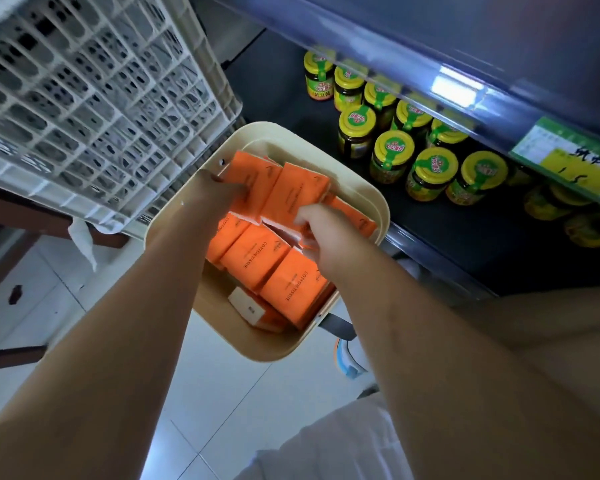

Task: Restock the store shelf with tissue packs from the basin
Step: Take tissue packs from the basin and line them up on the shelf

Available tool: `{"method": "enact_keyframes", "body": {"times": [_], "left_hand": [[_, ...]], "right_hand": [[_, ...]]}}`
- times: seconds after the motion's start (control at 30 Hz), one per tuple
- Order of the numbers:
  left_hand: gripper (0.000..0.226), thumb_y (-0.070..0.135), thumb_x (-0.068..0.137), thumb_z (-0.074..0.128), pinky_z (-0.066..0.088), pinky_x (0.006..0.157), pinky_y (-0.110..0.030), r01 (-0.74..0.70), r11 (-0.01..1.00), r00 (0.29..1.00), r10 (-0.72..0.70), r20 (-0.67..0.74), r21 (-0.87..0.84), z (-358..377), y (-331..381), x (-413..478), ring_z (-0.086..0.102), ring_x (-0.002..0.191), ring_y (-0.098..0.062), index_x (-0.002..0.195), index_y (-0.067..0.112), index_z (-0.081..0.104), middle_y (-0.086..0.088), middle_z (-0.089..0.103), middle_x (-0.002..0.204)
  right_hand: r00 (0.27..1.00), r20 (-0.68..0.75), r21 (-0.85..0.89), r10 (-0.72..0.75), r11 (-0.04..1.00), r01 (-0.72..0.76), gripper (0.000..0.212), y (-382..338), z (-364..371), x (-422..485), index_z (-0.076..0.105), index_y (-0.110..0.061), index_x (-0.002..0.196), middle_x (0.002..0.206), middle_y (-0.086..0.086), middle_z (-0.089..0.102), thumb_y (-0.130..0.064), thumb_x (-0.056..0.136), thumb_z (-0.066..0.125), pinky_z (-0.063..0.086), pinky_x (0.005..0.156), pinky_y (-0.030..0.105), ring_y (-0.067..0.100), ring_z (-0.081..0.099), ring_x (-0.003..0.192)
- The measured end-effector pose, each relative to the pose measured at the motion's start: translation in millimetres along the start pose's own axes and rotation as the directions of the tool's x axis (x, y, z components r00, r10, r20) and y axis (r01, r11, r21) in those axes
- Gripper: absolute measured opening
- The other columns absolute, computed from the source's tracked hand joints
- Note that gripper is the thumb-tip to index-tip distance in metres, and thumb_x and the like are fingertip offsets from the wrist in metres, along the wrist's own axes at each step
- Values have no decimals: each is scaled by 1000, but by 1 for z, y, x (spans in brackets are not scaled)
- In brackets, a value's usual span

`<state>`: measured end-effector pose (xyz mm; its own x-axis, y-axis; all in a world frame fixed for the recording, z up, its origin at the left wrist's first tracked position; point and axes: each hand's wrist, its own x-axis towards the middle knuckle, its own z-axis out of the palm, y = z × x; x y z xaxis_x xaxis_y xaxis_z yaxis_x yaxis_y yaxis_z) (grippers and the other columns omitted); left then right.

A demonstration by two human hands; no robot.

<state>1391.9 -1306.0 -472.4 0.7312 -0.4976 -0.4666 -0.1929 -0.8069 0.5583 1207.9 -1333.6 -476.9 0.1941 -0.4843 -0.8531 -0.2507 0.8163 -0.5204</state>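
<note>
A cream basin (357, 188) stands on the floor beside the dark store shelf (447, 237). Several orange tissue packs (253, 254) lie inside it, some printed "COTTON TISSUE". Both my arms reach down into the basin. My left hand (219, 192) grips an orange pack (257, 178) at the basin's far left side. My right hand (312, 226) has its fingers curled round the near edge of another orange pack (298, 192) in the middle. A small white box (246, 308) lies among the packs at the near end.
A white lattice crate (94, 98) hangs over the basin's left side. Several yellow-lidded jars (392, 154) fill the back of the shelf under an upper shelf edge with a green and yellow price tag (568, 157). White floor tiles (222, 410) lie below.
</note>
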Motion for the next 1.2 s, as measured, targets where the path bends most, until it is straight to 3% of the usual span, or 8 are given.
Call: {"method": "enact_keyframes", "body": {"times": [0.17,0.27,0.37,0.5,0.7,0.87,1.07,1.2], "left_hand": [[34,17,78,84,64,81,-47,73,984,996,-64,55,-163,-2,-4,-14,70,97,-27,104,19,63,-14,67,111],[51,16,81,80,64,78,-48,66,987,992,-49,118,-149,7,-4,-28,69,98,-27,128,20,62,-13,66,116],[40,15,87,72,63,83,-49,3,992,994,11,111,-124,17,0,-43,66,84,-23,125,23,63,-10,65,104],[32,14,85,68,57,68,-39,-90,984,992,102,75,-155,28,4,-56,57,68,-18,113,23,57,-5,62,94],[40,20,82,74,61,85,-47,-49,969,995,69,75,-241,20,5,-73,71,85,-23,118,23,56,-5,65,97],[40,7,83,76,64,75,-40,-22,934,989,73,130,-356,11,7,-83,72,78,-21,116,17,56,-8,67,97],[35,-1,82,64,64,76,-46,33,847,971,99,218,-531,-4,2,-93,73,99,-30,110,20,64,-14,74,107],[34,1,86,64,61,76,-45,54,763,950,160,269,-645,-11,1,-103,71,105,-31,113,21,68,-10,76,109]], "right_hand": [[990,12,4,-143,990,143,14,-2,5,-3,71,-8,95,78,4,66,-17,85,74,53,66,29,17,59,67],[972,-27,-54,-235,971,233,32,5,13,-5,67,-10,112,91,8,70,-14,82,78,41,44,15,14,58,66],[964,-15,-100,-265,960,263,53,16,22,-7,63,-13,123,106,11,71,-28,73,74,43,56,22,25,64,84],[955,-19,-164,-295,943,288,60,20,26,-5,63,-20,120,105,2,71,-40,64,67,53,71,32,25,69,95],[947,23,-183,-319,930,318,55,14,6,-14,62,-29,122,105,-5,72,-44,71,76,56,88,40,19,69,96],[925,12,-160,-380,912,377,61,9,-5,-12,61,-33,129,116,-7,68,-44,73,83,49,101,45,19,64,107],[897,-50,-100,-440,895,434,37,-1,-12,-24,64,-27,111,104,-3,72,-24,78,80,54,97,43,20,69,98],[830,-167,-86,-532,847,525,26,-11,-26,-32,66,-26,110,91,-12,68,-23,85,73,53,74,29,9,66,81]]}}
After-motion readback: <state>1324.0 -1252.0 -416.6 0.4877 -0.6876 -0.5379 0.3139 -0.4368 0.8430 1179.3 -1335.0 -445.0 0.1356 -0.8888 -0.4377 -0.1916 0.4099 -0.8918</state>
